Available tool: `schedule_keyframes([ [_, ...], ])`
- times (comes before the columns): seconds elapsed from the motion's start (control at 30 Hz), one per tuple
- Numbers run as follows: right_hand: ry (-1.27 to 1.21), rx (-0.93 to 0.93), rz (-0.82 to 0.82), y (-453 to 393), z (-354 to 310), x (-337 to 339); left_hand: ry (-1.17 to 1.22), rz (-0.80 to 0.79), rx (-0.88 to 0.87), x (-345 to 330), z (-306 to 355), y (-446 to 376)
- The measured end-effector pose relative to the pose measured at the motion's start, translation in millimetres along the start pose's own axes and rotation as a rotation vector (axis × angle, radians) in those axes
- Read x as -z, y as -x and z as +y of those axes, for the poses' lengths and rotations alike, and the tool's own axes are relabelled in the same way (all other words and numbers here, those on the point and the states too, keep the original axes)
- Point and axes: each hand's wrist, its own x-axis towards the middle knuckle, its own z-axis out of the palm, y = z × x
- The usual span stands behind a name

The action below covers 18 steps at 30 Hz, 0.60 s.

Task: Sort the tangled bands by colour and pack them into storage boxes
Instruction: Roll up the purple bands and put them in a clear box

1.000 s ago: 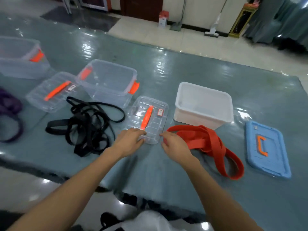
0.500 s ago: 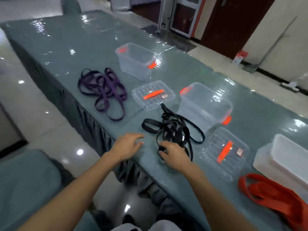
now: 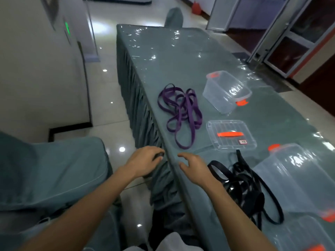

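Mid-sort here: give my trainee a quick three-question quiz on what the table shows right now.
1. True or false: the purple bands already lie inside the far clear box.
2. Which thing lies nearest the right hand? A) black bands B) purple bands C) loose lid
3. Fill in: the left hand is over the table's ____.

Key: 1 false, they lie on the table beside it; 2 A; 3 edge.

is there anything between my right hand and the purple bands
Nothing visible. The right hand hovers open over the table's near edge, and only bare tablecloth lies between it and the purple bands.
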Motion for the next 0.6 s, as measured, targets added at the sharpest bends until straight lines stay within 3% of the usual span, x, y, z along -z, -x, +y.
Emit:
schedule_keyframes([
  [0.23,-0.073,-0.057,-0.016,-65.1,33.3,-5.8,-0.037,-0.06,0.007,1.7,-23.8,-62.6],
  [0.6,0.023,-0.081,-0.011,-129.0,114.3,-19.8,-0.179,-0.25,-0.268,-45.5,-20.8,-208.9],
])
